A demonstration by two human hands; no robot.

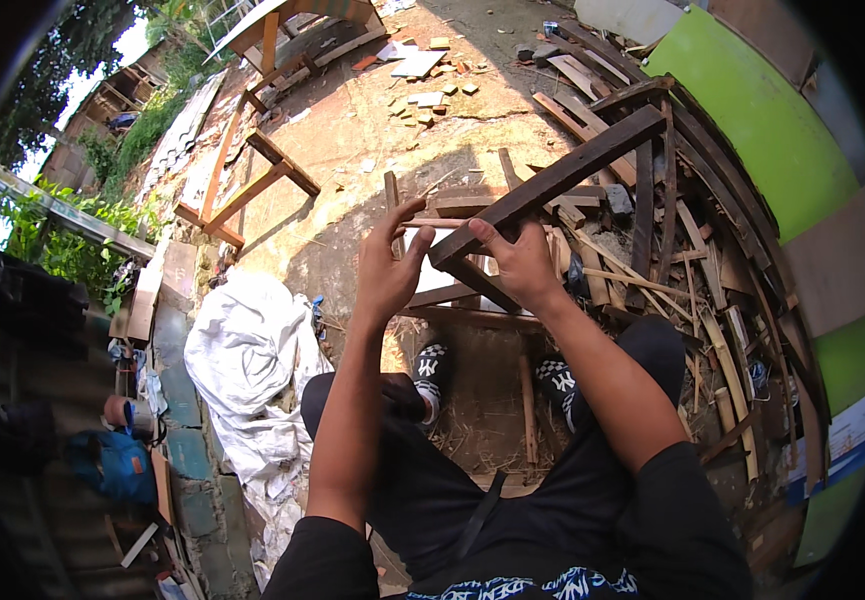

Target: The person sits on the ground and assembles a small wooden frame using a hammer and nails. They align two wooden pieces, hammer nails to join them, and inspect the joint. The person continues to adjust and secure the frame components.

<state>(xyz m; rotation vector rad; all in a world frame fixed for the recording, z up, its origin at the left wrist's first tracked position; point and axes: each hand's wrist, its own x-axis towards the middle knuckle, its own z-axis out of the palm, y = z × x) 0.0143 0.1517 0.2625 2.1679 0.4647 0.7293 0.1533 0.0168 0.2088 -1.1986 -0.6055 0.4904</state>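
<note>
My right hand (524, 266) grips a dark brown wooden frame (577, 168) near its near end, thumb along the top beam and fingers mostly hidden behind it. The long beam slants up to the right, where narrower legs (668, 190) join it. Just left of the beam's near end is my left hand (389, 268), raised with thumb and fingers apart and seemingly nothing in it. Below both hands, a low wooden structure (472, 317) with a pale top partly shows between my arms. My shoes, checkered black and white, rest on the ground beneath.
Scrap wood and sticks (707, 290) pile up on the right against green panels (752, 130). White cloth (247, 350) lies at left beside a low block wall (187, 440). Farther off stand a wooden frame (242, 190) and a table (297, 40), with scattered tile pieces (420, 65).
</note>
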